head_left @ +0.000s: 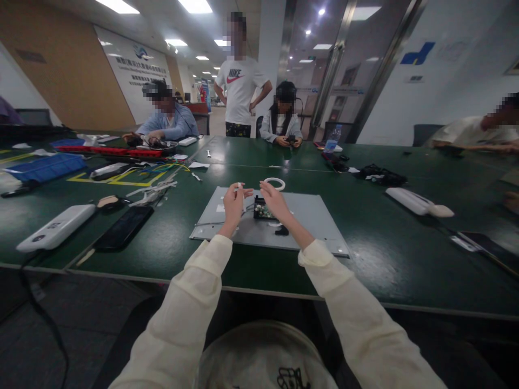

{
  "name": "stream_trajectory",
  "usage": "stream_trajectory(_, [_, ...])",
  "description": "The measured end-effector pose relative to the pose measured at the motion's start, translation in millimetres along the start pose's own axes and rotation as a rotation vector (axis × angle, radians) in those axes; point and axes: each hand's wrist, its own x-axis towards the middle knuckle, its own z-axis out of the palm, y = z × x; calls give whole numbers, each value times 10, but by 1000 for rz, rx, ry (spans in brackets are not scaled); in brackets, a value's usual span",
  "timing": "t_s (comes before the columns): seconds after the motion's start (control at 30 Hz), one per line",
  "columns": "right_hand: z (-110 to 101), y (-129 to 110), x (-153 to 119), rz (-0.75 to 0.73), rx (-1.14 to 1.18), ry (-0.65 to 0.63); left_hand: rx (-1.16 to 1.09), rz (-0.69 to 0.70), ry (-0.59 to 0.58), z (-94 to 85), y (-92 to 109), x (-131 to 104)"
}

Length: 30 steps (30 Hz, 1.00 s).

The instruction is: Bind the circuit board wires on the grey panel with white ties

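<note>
A grey flat panel (300, 221) lies on the green table in front of me. On its middle sits a black box with a circuit board (263, 209), cables running from its left side. My left hand (234, 205) is raised left of the box, its fingers closed on something small and white that I cannot make out. My right hand (274, 201) is over the box's right side, fingers stretched out, with nothing visible in it. Beyond it lies a white ring-shaped roll (279, 185). A small black piece (281, 230) rests on the panel nearer to me.
Left on the table (365, 270) are a white device (57, 227), a black phone (124, 228), cable scraps and a blue tray (46, 168). Another white device (409, 201) and black items lie right. Several people are around the far side.
</note>
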Motion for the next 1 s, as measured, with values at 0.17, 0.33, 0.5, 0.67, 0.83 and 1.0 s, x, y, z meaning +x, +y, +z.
stream_trajectory(0.17, [172, -180, -221, 178, 396, -78, -12, -23, 7, 3, 24, -13])
stream_trajectory(0.33, [266, -156, -341, 156, 292, -150, 29, -29, -99, 55, 91, -90])
stream_trajectory(0.5, [261, -198, -411, 48, 202, -153, 89, -64, -119, 57, 97, -114])
stream_trajectory(0.67, [291, -243, -420, 74, 203, -113, 140, -17, -19, 64, 78, -111])
stream_trajectory(0.83, [288, -271, -466, 80, 292, -117, -5, 2, 25, 11, 27, -30])
stream_trajectory(1.0, [237, -410, -555, -1, 226, -149, -107, -137, 168, -126, -40, 103])
